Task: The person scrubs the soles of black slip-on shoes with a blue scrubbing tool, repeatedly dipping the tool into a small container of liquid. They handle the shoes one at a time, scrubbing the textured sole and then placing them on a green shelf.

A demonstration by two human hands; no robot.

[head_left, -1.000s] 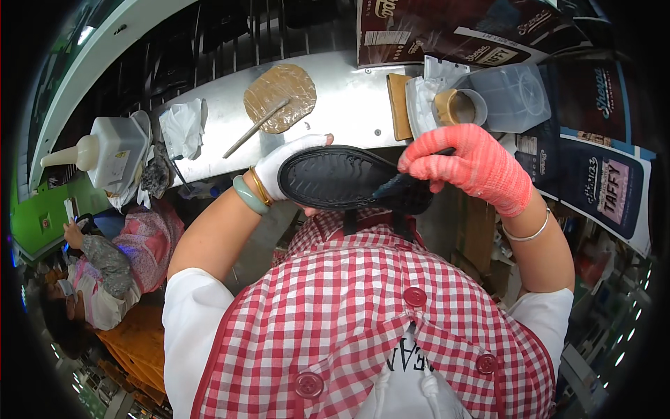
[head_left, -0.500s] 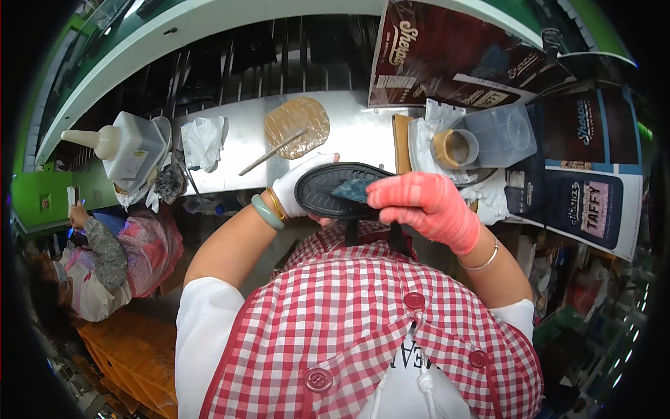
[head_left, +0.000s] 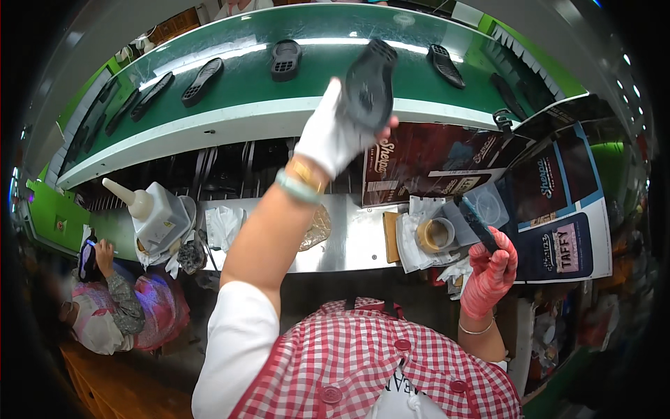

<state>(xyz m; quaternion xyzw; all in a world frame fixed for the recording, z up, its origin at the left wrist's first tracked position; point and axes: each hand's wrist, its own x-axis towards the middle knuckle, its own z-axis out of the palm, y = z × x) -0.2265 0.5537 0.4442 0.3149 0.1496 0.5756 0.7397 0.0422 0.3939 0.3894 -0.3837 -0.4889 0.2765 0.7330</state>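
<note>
My left hand (head_left: 326,136), in a white glove, reaches forward over the far edge of the bench. It grips a black shoe sole (head_left: 370,87), slightly blurred and raised over the near rim of the green conveyor belt (head_left: 241,87). On the right, my right hand (head_left: 488,283) wears a pinkish-red glove. Its fingers are closed around a dark, narrow brush (head_left: 478,223) that points up and to the left. Below the brush tip are a cup with brownish contents (head_left: 433,236) and a clear plastic container (head_left: 487,204).
Several black soles lie spaced along the belt. A white squeeze bottle (head_left: 162,215) stands at the bench's left, beside crumpled white cloth (head_left: 223,227). Printed cardboard panels (head_left: 433,157) wall off the right side. At the far left another person (head_left: 105,311) handles a dark item.
My left hand has carried the sole from in front of my chest up and away to the belt. My right hand has drawn the brush off the sole, moving right and down.
</note>
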